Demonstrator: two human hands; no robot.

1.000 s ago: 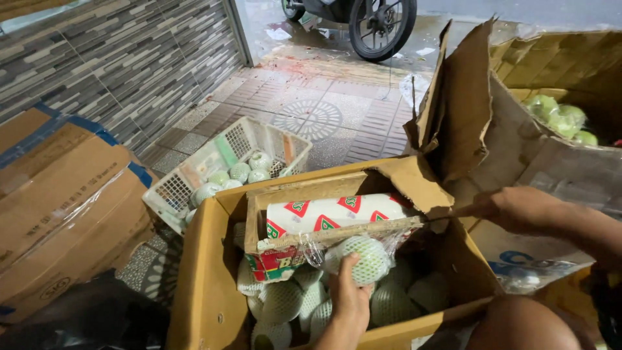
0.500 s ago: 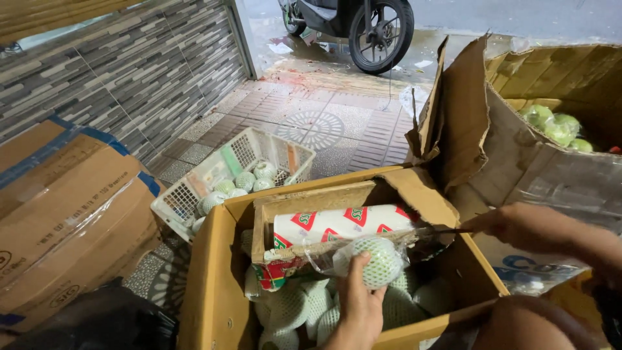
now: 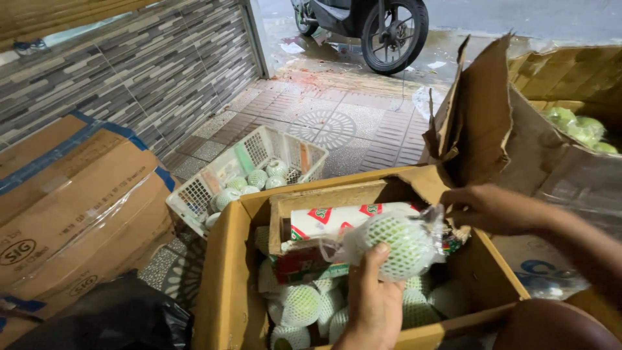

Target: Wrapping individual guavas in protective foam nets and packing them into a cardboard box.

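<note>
Gripping one netted fruit (image 3: 396, 245): left hand (image 3: 376, 304) | right hand (image 3: 489, 209) fingers pinching plastic wrap (image 3: 433, 223)

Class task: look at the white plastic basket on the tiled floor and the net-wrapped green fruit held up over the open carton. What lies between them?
In the head view, the brown cardboard carton's rear wall and a red-and-white printed roll lie between the white plastic basket and the net-wrapped green fruit.

A grey striped tile wall (image 3: 129, 78) ran at ten o'clock; patterned paving (image 3: 337, 123) stretched toward a parked scooter (image 3: 376, 23) at twelve.
</note>
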